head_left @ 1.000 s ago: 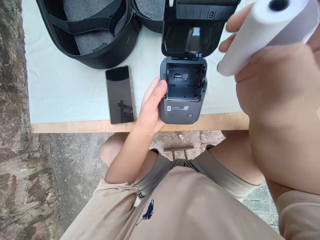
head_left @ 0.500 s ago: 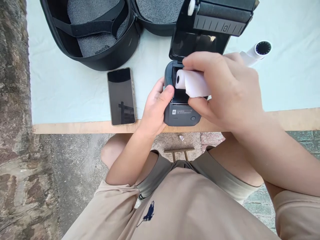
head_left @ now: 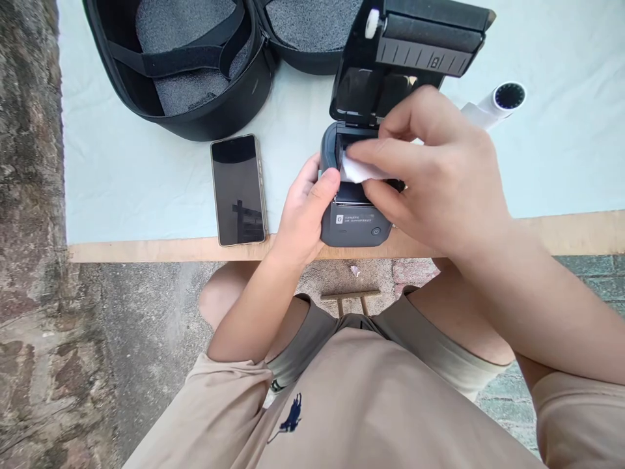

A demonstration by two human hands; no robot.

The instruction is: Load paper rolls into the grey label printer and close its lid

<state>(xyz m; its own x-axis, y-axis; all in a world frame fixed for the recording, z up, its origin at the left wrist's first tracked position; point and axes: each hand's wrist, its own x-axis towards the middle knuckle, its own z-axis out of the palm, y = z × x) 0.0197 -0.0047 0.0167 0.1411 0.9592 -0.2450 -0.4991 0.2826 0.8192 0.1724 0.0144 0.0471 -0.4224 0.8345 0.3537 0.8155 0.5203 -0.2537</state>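
A small dark grey label printer (head_left: 356, 221) sits at the table's front edge with its black lid (head_left: 415, 45) swung up and back. My left hand (head_left: 305, 212) is closed around the printer's left side, thumb on the rim. Inside the paper bay lies a white paper roll (head_left: 364, 169), mostly hidden by my fingers. My right hand (head_left: 434, 176) grips the roll between thumb and fingers, over the bay. Behind this hand, a second white paper roll (head_left: 495, 104) lies on the cloth.
A phone (head_left: 239, 189) with a dark screen lies left of the printer. An open black zip case (head_left: 219, 98) with grey foam stands at the back left. Pale cloth (head_left: 137, 176) covers the table, whose wooden edge (head_left: 146, 251) runs along the front.
My right hand has lowered the paper roll into the printer's bay, and its fingers have shifted left over the roll. My left hand keeps its hold on the printer.
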